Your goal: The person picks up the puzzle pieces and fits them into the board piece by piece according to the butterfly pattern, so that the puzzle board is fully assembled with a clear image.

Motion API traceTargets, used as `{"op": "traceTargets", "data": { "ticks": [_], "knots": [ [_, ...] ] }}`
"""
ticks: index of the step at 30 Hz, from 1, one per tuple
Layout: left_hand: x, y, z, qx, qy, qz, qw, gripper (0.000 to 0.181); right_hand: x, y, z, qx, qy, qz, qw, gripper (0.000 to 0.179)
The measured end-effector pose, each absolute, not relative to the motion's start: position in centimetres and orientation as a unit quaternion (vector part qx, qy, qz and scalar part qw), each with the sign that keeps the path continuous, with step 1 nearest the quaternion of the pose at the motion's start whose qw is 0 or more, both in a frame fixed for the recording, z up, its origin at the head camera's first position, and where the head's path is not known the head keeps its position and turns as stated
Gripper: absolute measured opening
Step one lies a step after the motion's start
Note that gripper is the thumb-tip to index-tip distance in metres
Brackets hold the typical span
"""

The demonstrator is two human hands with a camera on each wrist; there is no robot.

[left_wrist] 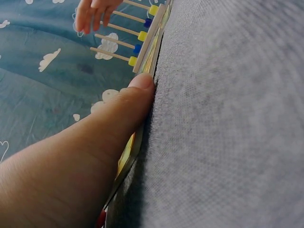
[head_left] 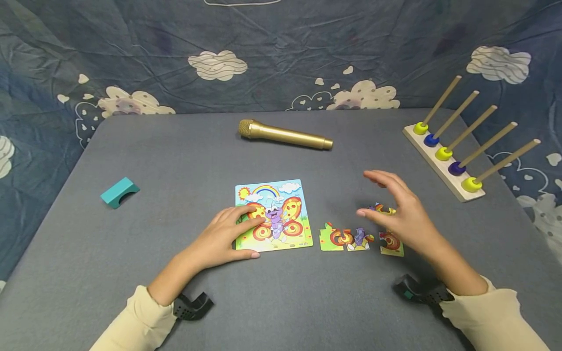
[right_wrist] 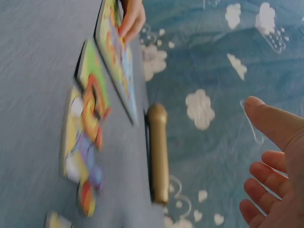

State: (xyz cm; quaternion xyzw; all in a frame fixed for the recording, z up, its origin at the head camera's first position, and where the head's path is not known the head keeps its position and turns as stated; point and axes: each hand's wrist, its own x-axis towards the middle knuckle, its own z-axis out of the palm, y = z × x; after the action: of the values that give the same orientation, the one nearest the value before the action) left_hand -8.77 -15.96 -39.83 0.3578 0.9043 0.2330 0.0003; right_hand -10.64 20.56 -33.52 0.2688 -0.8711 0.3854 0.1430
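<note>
A square butterfly picture board (head_left: 281,192) lies flat in the middle of the table. My left hand (head_left: 224,234) rests on its left side, fingertips on the printed wing and thumb along the near edge; the left wrist view shows the thumb (left_wrist: 137,90) at that edge. Several loose jigsaw pieces lie right of the board: a green-cornered piece (head_left: 329,239), a purple-bodied piece (head_left: 360,239) and a red-ringed piece (head_left: 392,243). Over the right-hand pieces hovers my right hand (head_left: 404,209), thumb and fingers spread apart, holding nothing. It partly covers another piece (head_left: 386,209).
A gold microphone (head_left: 290,135) lies behind the board. At the right back stands a wooden peg rack (head_left: 439,168) with upright sticks and yellow and blue beads. A teal arch block (head_left: 119,191) sits at the left. Cloud-patterned cloth (head_left: 272,39) hangs behind the table.
</note>
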Motion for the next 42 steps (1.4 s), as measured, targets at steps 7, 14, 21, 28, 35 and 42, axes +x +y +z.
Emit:
{"op": "traceTargets", "data": {
  "ticks": [7,14,21,28,35,42],
  "knots": [
    [-8.8,-16.0,-40.0,0.357,0.905,0.23,0.002,0.067,-10.1,23.1,-34.7,0.214,-0.891,0.38,0.123,0.075],
    [-8.8,-15.9,-39.8,0.354,0.907,0.227,0.008,0.067,-10.4,24.6,-37.5,0.171,-0.911,0.371,0.053,0.069],
    [-8.8,-15.8,-39.8,0.35,0.909,0.224,0.016,0.068,-11.1,25.4,-39.0,0.173,-0.926,0.334,0.029,0.063],
    [-8.7,-15.9,-39.7,0.347,0.911,0.222,0.021,0.067,-11.3,25.6,-39.1,0.174,-0.939,0.296,0.031,0.048],
    [-8.7,-15.9,-39.7,0.35,0.91,0.22,0.015,0.067,-11.3,25.1,-38.5,0.166,-0.946,0.276,0.037,0.039],
    [-8.7,-15.6,-39.7,0.35,0.913,0.209,-0.014,0.057,-11.0,23.1,-36.8,0.181,-0.936,0.296,0.063,0.043]
  ]
}}
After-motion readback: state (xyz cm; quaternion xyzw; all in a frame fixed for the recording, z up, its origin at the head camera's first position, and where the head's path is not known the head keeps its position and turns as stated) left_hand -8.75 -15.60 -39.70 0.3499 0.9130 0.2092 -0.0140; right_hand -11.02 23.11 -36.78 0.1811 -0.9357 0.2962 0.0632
